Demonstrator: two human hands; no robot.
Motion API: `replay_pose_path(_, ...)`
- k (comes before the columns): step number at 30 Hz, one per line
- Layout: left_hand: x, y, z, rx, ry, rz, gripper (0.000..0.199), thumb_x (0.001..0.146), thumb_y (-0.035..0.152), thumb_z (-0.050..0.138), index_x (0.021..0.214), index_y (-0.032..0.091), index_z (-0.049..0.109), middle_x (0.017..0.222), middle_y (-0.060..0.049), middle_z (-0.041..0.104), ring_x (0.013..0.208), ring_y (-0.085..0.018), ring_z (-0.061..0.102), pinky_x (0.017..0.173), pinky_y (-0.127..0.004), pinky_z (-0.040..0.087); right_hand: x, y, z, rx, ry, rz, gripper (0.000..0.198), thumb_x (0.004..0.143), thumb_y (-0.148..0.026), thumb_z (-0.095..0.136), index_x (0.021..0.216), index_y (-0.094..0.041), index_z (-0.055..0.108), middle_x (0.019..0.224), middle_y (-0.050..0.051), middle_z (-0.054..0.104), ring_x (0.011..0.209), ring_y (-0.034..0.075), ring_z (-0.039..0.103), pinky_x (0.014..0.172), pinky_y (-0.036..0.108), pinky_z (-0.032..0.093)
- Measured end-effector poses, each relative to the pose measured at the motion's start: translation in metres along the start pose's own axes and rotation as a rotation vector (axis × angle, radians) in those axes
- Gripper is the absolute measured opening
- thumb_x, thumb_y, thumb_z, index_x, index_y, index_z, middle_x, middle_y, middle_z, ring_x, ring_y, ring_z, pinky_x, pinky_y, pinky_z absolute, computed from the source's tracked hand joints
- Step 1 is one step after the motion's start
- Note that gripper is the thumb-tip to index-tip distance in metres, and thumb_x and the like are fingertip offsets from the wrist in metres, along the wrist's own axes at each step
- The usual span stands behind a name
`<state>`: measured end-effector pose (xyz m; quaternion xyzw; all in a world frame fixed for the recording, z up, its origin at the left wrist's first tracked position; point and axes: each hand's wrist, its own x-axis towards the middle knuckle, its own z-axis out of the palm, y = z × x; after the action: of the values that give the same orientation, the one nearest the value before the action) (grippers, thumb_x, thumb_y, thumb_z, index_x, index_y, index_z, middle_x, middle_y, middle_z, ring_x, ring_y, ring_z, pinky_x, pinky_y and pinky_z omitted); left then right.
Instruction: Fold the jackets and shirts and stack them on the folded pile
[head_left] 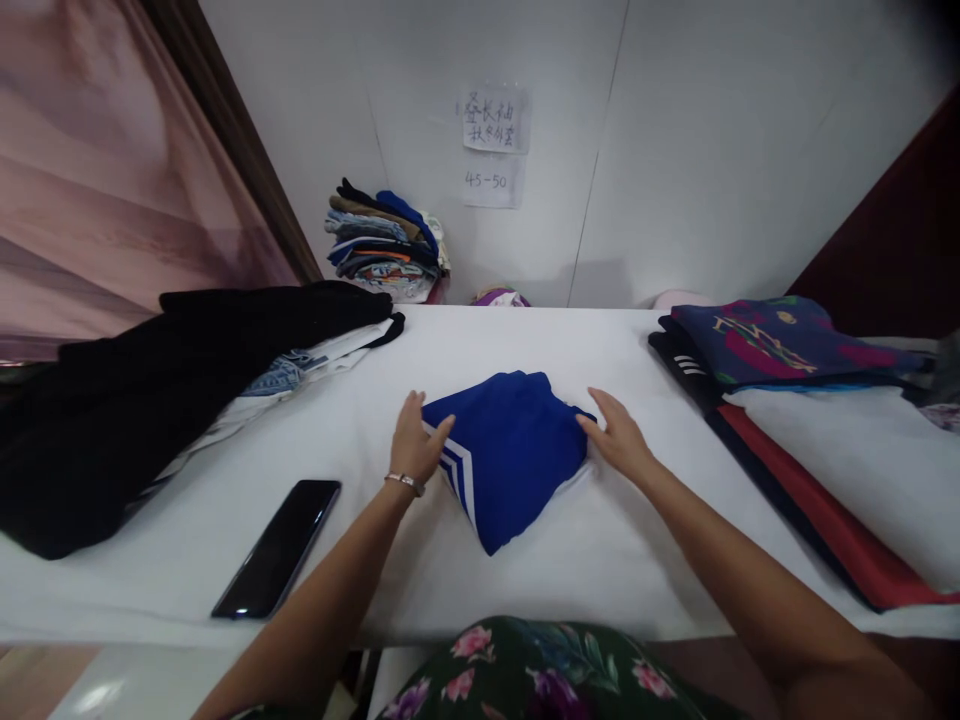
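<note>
A blue garment with white stripes (pixel 517 450) lies bunched into a small folded bundle on the white table, its lower corner pointing toward me. At its left edge is my left hand (pixel 418 445), thumb and fingers apart, the thumb over the striped side. My right hand (pixel 616 435) is at the opposite edge with its fingers spread and the thumb by the cloth. Neither hand is closed around the fabric; whether the fingertips touch it, I cannot tell. What kind of garment it is does not show.
A black phone (pixel 277 548) lies left of my left forearm. Black clothing (pixel 187 370) is heaped over other clothes at the left. Folded clothes, a patterned top (pixel 780 345) among them, are stacked at the right. Another clothes stack (pixel 386 240) stands by the wall under paper notes (pixel 493 150).
</note>
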<state>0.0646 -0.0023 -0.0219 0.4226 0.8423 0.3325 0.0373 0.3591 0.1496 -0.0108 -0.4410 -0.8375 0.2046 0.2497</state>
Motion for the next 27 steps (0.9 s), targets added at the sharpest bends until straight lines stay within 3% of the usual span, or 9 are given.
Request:
replay_pose_path(2,-0.012,0.012,0.007,0.156,-0.085,0.143,0.069,0.085,0.053,0.051,0.143,0.018,0.037,0.155,-0.011,0.026,0.143,-0.026,0.021,0.117,-0.040,0.020,0.012,-0.024,0.012,-0.060,-0.075,-0.216,0.062,0.091,-0.053,0.042,0.145,-0.023,0.036,0.154,0.006,0.029,0.143,0.024,0.020,0.116,0.043,0.022)
replay_pose_path(4,-0.019,0.018,0.019,0.279,-0.211,0.169,0.071,0.085,0.057,0.048,0.143,0.018,0.038,0.155,-0.012,0.027,0.144,-0.029,0.018,0.117,-0.047,0.014,0.022,-0.042,0.027,-0.146,-0.213,-0.301,0.065,0.091,-0.057,0.039,0.147,-0.024,0.033,0.157,0.005,0.021,0.145,0.024,0.011,0.117,0.045,0.013)
replay_pose_path(8,-0.024,0.013,0.037,0.384,-0.280,0.158,0.073,0.088,0.060,0.037,0.145,0.015,0.036,0.155,-0.013,0.026,0.145,-0.029,0.014,0.117,-0.050,0.009,0.034,-0.040,0.054,-0.317,-0.438,-0.146,0.067,0.090,-0.063,0.034,0.145,-0.025,0.037,0.157,0.007,0.020,0.145,0.028,0.012,0.115,0.050,0.012)
replay_pose_path(14,-0.026,0.008,0.038,0.384,-0.257,0.174,0.074,0.088,0.062,0.032,0.145,0.015,0.035,0.155,-0.012,0.026,0.145,-0.029,0.014,0.117,-0.049,0.009,0.034,-0.021,0.062,-0.313,-0.452,-0.112,0.067,0.090,-0.064,0.033,0.145,-0.026,0.037,0.157,0.008,0.018,0.145,0.028,0.013,0.114,0.049,0.015)
replay_pose_path(21,-0.028,0.010,0.037,0.385,-0.235,0.186,0.072,0.089,0.059,0.033,0.145,0.013,0.036,0.154,-0.013,0.027,0.144,-0.029,0.016,0.116,-0.052,0.012,0.069,-0.046,0.059,-0.208,-0.275,-0.174,0.061,0.093,-0.050,0.040,0.146,-0.022,0.034,0.154,0.010,0.029,0.144,0.028,0.017,0.114,0.052,0.014)
replay_pose_path(27,-0.031,0.011,0.036,0.403,-0.213,0.192,0.071,0.090,0.056,0.034,0.144,0.010,0.037,0.153,-0.013,0.028,0.144,-0.028,0.019,0.115,-0.052,0.014,0.130,-0.074,0.079,-0.202,-0.455,-0.358,0.070,0.084,-0.048,0.059,0.145,-0.020,0.038,0.149,0.009,0.039,0.141,0.028,0.026,0.112,0.042,0.025)
